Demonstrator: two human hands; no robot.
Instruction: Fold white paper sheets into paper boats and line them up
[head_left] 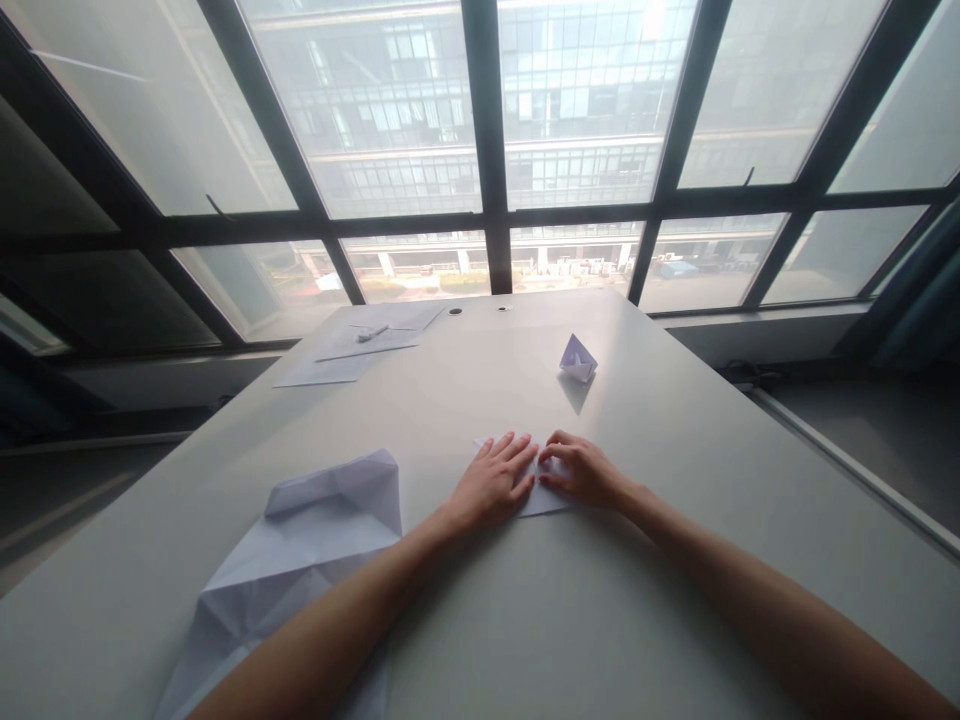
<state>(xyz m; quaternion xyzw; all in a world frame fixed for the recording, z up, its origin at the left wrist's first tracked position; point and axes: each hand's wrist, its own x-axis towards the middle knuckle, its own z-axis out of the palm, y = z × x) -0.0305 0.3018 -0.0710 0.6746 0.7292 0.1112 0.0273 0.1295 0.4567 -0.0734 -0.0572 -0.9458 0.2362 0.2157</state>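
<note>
A small folded sheet of white paper (546, 503) lies on the table, partly hidden under both hands. My left hand (495, 480) is laid flat across its left part, palm down with the fingers stretched out. From the right, my right hand (581, 468) bends its fingers and thumb onto the paper close to the left fingertips, closed on a part of it. Beyond the hands stands a folded paper boat (577, 360) with a pointed peak. Under and beside my left forearm spreads a large creased sheet of paper (315, 530).
The white table (675, 560) reaches toward a wall of windows with dark frames (491, 130). At its far left lie flat paper sheets (337, 365) with a small pale object (373, 333) on top. Two small holes sit near the far edge. Dark curtains hang at both sides.
</note>
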